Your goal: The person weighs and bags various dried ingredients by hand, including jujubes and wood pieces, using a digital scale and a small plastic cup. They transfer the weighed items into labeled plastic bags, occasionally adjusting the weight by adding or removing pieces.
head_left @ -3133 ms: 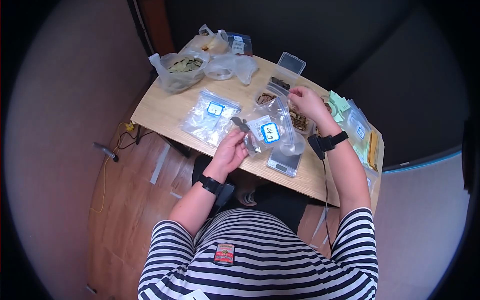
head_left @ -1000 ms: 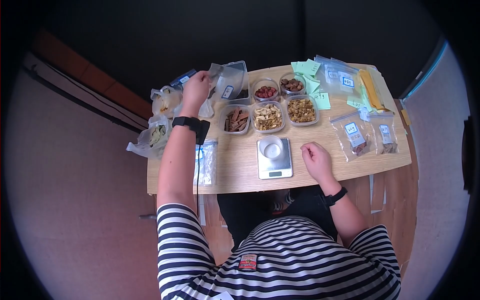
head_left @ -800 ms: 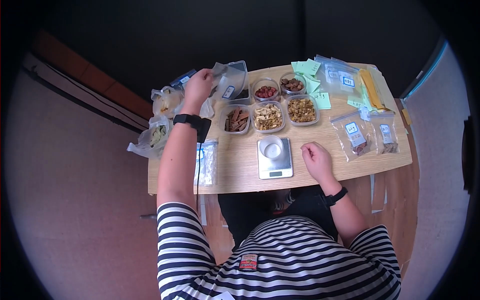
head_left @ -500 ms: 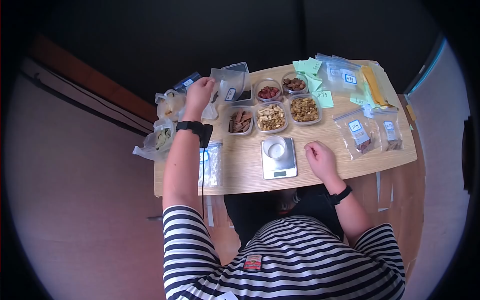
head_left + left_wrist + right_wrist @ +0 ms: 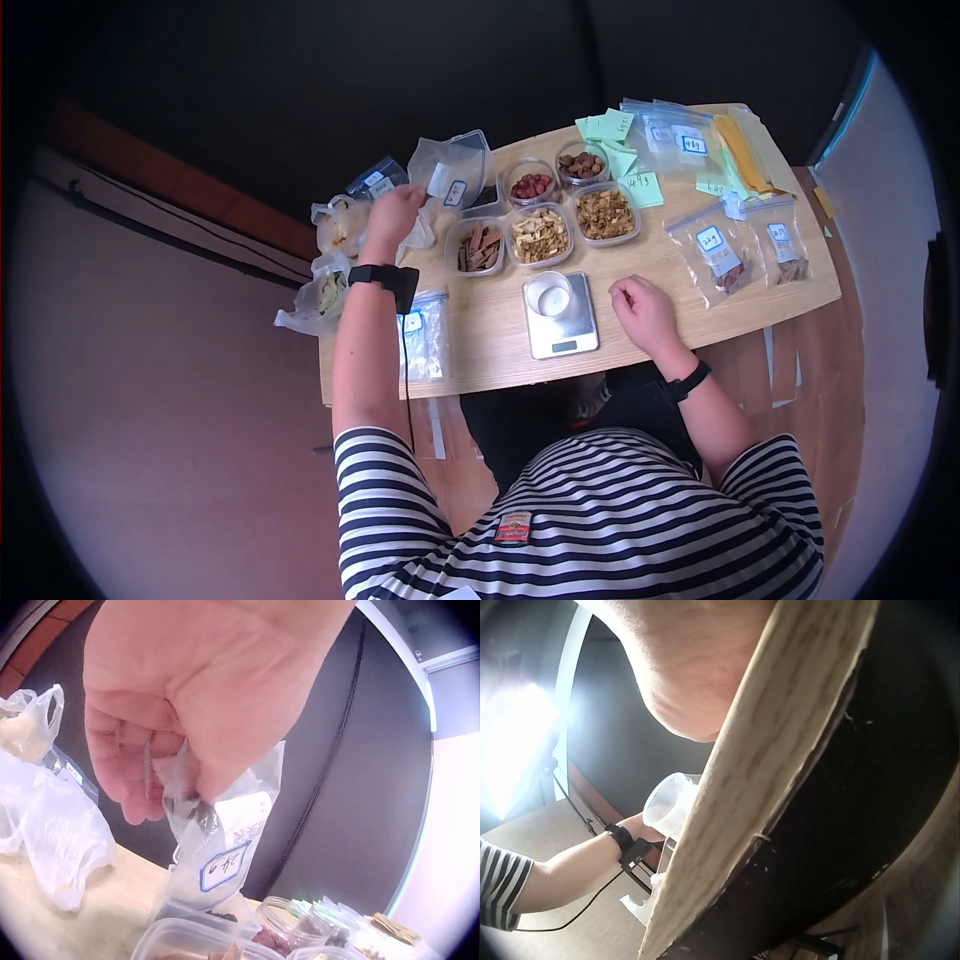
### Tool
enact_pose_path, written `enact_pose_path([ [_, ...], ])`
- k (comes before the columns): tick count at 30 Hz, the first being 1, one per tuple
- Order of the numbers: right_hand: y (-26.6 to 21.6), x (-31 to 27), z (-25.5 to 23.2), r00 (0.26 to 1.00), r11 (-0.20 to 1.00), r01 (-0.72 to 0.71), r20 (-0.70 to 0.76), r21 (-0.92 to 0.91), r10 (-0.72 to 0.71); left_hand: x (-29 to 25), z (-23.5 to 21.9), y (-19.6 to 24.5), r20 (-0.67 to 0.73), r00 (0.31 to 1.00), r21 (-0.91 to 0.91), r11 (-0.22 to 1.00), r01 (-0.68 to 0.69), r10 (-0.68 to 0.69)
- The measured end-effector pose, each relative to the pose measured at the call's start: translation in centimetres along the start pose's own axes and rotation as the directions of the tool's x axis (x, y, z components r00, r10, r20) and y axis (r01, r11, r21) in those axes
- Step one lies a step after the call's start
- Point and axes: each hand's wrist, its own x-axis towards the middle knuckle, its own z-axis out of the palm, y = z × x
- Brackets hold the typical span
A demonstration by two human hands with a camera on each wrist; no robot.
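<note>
My left hand (image 5: 397, 210) is at the far left of the table, pinching a clear zip bag (image 5: 225, 847) marked "24g" between thumb and fingers. Dark pieces show inside the bag near the thumb. In the head view the bag (image 5: 440, 172) leans over a clear plastic box (image 5: 488, 207) with dark pieces in it. My right hand (image 5: 645, 312) rests loosely curled on the table, holding nothing. To its left a digital scale (image 5: 565, 335) bears a small clear cup (image 5: 549, 296).
Tubs of reddish-brown strips (image 5: 480, 246), pale slices (image 5: 540, 235), yellow-brown pieces (image 5: 604, 214), red fruits (image 5: 531, 187) and brown nuts (image 5: 581, 165) stand mid-table. Labelled bags (image 5: 718, 255) and green notes (image 5: 640, 188) lie right; plastic bags (image 5: 318, 290) and a flat zip bag (image 5: 425, 340) lie left.
My left hand has carried the 24g bag from the front to the back left, then lowered slightly. My right hand has left the tubs and rests beside the scale. The head view has turned.
</note>
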Motion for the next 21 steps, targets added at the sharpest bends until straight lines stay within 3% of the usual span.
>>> enact_pose_path([
  [3,-0.3,0.1,-0.1,1.0,1.0,-0.009,0.006,-0.003,0.009,-0.1,-0.4,1.7,-0.099,0.995,0.026,1.0,0.016,-0.013],
  [5,-0.3,0.0,-0.1,1.0,1.0,-0.011,0.003,-0.004,0.011,0.1,-0.5,2.2,-0.191,0.974,0.091,0.99,-0.106,0.121],
  [15,-0.3,0.0,-0.2,1.0,1.0,-0.01,0.001,0.009,0.01,0.8,-0.9,4.0,-0.267,0.957,-0.074,0.987,-0.143,0.118],
  [17,-0.4,0.0,-0.3,1.0,1.0,-0.013,0.001,0.013,0.013,0.5,-1.1,4.6,-0.253,0.966,-0.08,0.994,-0.07,0.048],
  [21,-0.2,0.0,-0.3,1.0,1.0,-0.003,0.012,0.011,0.002,0.2,-1.1,4.8,-0.275,0.96,-0.145,0.985,-0.089,0.046],
])
